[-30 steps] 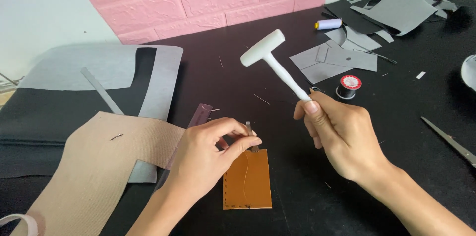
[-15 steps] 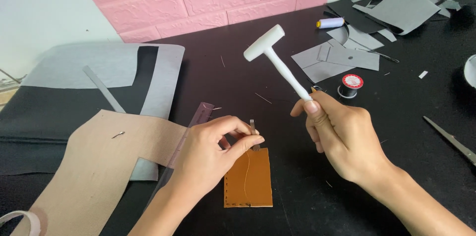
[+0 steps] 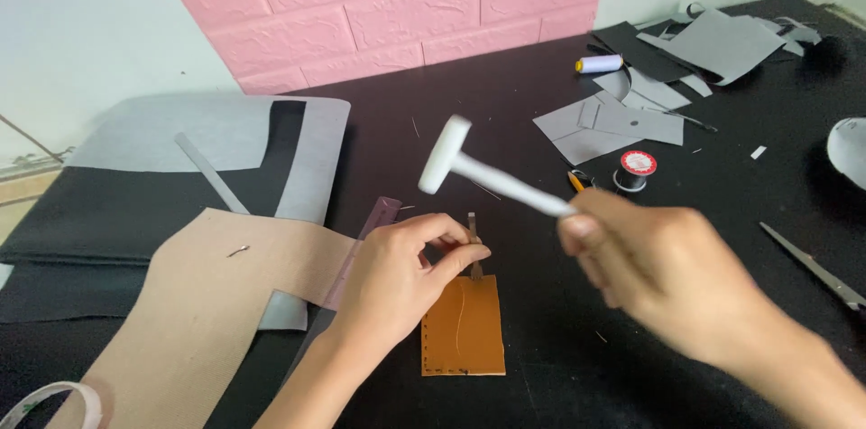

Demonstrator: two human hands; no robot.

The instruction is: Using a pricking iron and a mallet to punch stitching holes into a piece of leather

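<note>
Left hand (image 3: 401, 271) pinched narrow around a thin dark punch tool (image 3: 473, 244), held upright with its tip on the top edge of the orange-brown leather piece (image 3: 463, 325). Right hand (image 3: 663, 271) wrapped tight around the handle of a white mallet (image 3: 478, 172), motion-blurred, mallet head raised at about eleven o'clock from the punch top and not touching it. Leather piece flat on the black table (image 3: 505, 95), directly at six o'clock from the punch, with a row of stitch holes along its left and bottom edges.

At nine o'clock from the left hand, a purple ruler (image 3: 365, 244) partly hidden under the wrist, then a large tan sheet (image 3: 194, 303) with grey and black sheets (image 3: 144, 185) beyond at ten o'clock. At one o'clock from the right hand, a thread spool with a red top (image 3: 637, 167), near grey cut pieces (image 3: 613, 122). Farther at one o'clock, a white-and-blue thread cone (image 3: 599, 64) lying on its side. At three o'clock, near the right edge, a pair of scissors (image 3: 816, 267). At the lower left corner, a roll of tape (image 3: 50, 404), partly cropped.
</note>
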